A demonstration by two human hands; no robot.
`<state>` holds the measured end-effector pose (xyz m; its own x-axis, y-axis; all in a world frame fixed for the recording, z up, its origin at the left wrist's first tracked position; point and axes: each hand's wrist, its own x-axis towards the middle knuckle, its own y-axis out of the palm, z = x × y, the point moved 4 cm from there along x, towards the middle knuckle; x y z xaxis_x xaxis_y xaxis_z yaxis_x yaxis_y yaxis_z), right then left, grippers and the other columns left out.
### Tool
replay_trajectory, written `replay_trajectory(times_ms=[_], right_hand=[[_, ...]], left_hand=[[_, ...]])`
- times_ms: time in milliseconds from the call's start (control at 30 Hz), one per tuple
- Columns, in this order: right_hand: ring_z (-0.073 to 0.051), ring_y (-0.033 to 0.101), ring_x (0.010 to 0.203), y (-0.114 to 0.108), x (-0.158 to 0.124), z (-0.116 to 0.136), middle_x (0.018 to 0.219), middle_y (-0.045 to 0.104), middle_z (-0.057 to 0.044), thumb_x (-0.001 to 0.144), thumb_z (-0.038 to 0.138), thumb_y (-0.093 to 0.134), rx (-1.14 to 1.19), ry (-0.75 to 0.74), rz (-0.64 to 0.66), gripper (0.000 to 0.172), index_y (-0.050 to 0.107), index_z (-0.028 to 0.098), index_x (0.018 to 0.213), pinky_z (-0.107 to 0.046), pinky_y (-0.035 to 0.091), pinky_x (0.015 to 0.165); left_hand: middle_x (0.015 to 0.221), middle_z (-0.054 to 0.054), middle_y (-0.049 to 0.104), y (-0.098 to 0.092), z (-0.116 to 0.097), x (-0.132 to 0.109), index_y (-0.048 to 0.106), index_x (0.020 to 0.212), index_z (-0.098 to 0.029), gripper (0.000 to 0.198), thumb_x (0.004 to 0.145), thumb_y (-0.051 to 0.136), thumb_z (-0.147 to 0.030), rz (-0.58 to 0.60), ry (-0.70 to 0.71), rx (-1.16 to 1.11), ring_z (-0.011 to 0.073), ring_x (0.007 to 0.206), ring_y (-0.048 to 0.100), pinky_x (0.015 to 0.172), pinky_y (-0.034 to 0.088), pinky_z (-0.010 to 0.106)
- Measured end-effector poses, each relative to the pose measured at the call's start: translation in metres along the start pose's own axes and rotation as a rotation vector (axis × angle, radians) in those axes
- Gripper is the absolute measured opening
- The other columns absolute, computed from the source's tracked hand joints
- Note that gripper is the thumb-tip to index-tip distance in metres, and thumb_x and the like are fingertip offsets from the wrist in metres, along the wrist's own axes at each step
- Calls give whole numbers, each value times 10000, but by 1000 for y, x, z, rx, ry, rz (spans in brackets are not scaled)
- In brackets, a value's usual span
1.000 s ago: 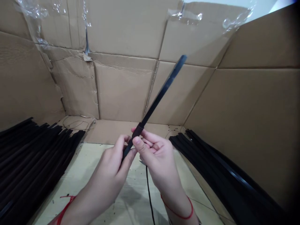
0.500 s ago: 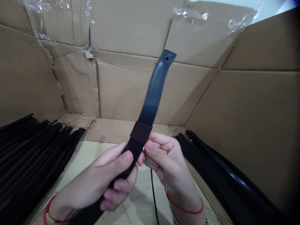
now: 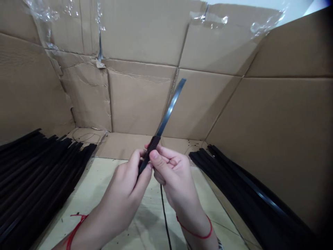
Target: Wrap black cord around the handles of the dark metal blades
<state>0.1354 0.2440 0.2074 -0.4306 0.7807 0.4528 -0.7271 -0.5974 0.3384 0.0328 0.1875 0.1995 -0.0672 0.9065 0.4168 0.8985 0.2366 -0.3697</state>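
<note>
A long dark strip [image 3: 171, 108], glossy and slightly curved at its far end, points up and away from me, its narrow edge turned towards me. Dark brown cord wrapping [image 3: 154, 142] sits in tight turns around its middle. My left hand [image 3: 125, 187] is closed around the strip just below the wrapping and hides the lower part. With thumb and fingers pinched at the wrapping's right side, my right hand [image 3: 174, 177] grips the cord [image 3: 164, 215], whose loose length hangs below that hand over the table. The exact pinch point is hidden by the fingers.
Many dark strips lie in a pile [image 3: 39, 173] at the left. Another dark bundle [image 3: 241, 194] runs along the right. Cardboard walls [image 3: 140, 97] with clear tape enclose the pale tabletop [image 3: 104, 177], and thin wire loops [image 3: 87, 135] lie at the back left.
The strip has rolled from showing its broad face to showing its edge, and its tip sits lower. My left hand has turned with it, knuckles now up. My right hand has shifted slightly left.
</note>
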Motion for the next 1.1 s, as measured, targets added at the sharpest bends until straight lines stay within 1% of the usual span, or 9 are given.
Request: replay_trajectory(times_ms=[100,200,467,633,700,767,900,1000,1100], right_hand=[[-22,112,432,3,-3,2,538,191,86,873,273,681,45,27,86,167,745,182,998,-161,82,373],[-17,125,435,3,-5,7,551,210,80,895,249,657,59,17,126,131,746,180,963,-152,95,371],[1,203,408,0,2,4,620,565,15,863,233,688,72,-54,130,115,723,146,795,-160,98,355],[-6,142,381,0,3,-3,600,634,-7,831,316,710,236,96,299,235,747,188,1024,-173,65,352],[-11,148,384,-3,3,-4,595,642,-14,834,318,706,236,102,302,251,742,198,1051,-180,63,362],[-18,185,400,-6,5,-4,563,605,-2,836,309,707,195,79,270,226,745,184,1021,-187,83,380],[-11,140,410,-9,7,-3,521,454,53,829,288,721,134,68,231,207,735,147,981,-185,84,384],[-2,142,396,-5,5,-2,570,501,29,823,320,725,132,107,278,233,734,140,970,-179,69,369],[-11,178,392,-2,1,-3,575,577,-10,821,368,721,100,140,315,316,733,148,1047,-178,85,375]], left_hand=[[606,-61,334,4,3,-1,473,973,-207,273,986,381,-464,-24,15,-54,81,521,291,459,252,194],[633,-63,336,5,4,-3,473,1003,-213,271,974,414,-476,7,-28,-264,66,527,291,449,265,166],[587,-78,334,12,0,-5,513,910,-185,213,981,428,-368,310,-185,-935,20,418,252,365,303,89],[527,-84,294,22,0,-5,577,967,-175,349,1011,293,-373,735,-122,-1462,11,338,181,314,306,77],[501,-82,307,23,3,-4,582,982,-175,394,1011,266,-407,849,-153,-1498,19,315,206,303,317,87],[501,-66,378,20,9,-1,576,976,-169,401,1006,283,-441,773,-190,-1299,34,323,308,327,374,114],[611,-8,552,4,13,6,552,946,-153,299,978,427,-423,376,-194,-749,74,497,530,521,498,172],[553,11,547,3,8,4,542,835,-147,386,986,349,-444,376,-212,-782,109,487,520,525,497,228],[476,-30,427,6,11,2,566,780,-144,449,962,347,-491,403,-289,-868,81,409,387,426,391,186]])
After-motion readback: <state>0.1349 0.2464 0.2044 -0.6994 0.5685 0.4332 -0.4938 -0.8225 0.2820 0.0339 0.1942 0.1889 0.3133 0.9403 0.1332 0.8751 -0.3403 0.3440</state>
